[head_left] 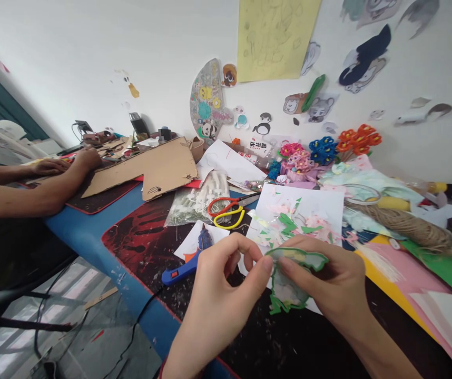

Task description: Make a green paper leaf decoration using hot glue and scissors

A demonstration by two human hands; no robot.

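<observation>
My right hand (pixel 339 273) holds a small pale craft piece (pixel 289 290) with a green edge and green cut bits along its bottom. The right thumb presses on its near face, and the other fingers are behind it. At the piece's left edge, my left hand (pixel 226 279) pinches with thumb and forefinger; whether a tiny scrap is between them is hidden. Behind the hands lies a white paper sheet (pixel 277 197) strewn with green and pink scraps (pixel 316 226). A blue glue gun (pixel 186 268) rests left of my left hand, near scissors (pixel 232 210) with red and yellow handles.
A co-worker's arm (pixel 52 195) rests at the far left beside cut cardboard (pixel 166 166). Twine (pixel 411 226) and coloured paper sheets (pixel 403 268) lie at the right. Fuzzy flowers (pixel 358 139) stand against the wall. The glue gun's cord (pixel 141 316) hangs off the table edge.
</observation>
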